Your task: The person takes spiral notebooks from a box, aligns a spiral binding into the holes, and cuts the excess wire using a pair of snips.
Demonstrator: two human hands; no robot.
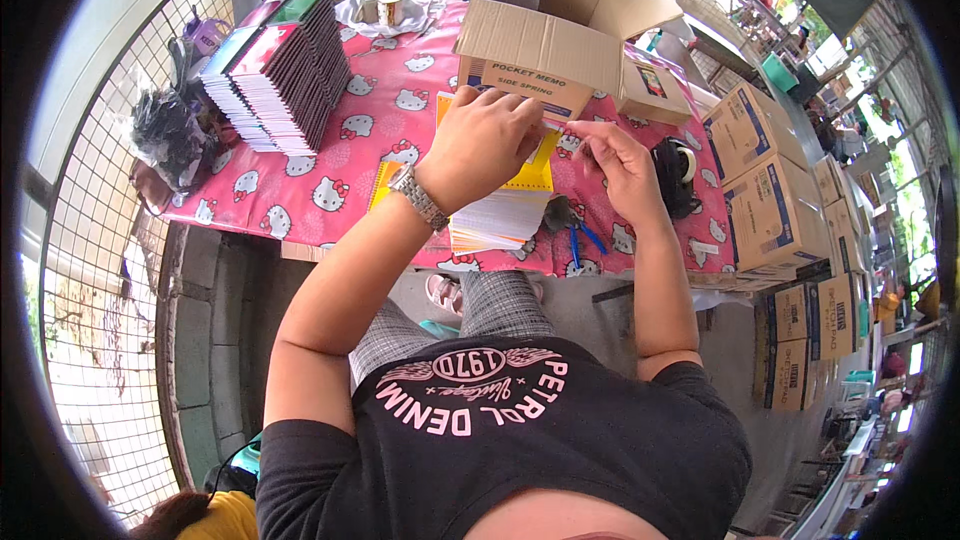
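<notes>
My left hand [484, 143], a metal watch on its wrist, is closed over the far part of a yellow-covered notebook [537, 168], fingers curled round its edge. The notebook rests on a pile of notebooks with white pages [497, 222]. Just right of it, my right hand [620, 162] has thumb and forefinger pinched together beside the notebook's edge. Whatever lies in that pinch is too small to make out. Blue-handled pliers [582, 237] lie on the table between the pile and my right forearm.
A tall stack of spiral notebooks [290, 75] stands at the far left of the pink table cover [330, 190]. Open cardboard boxes [540, 45] stand beyond my hands. A black tape dispenser [675, 177] sits right. More cartons [775, 205] are piled beside the table.
</notes>
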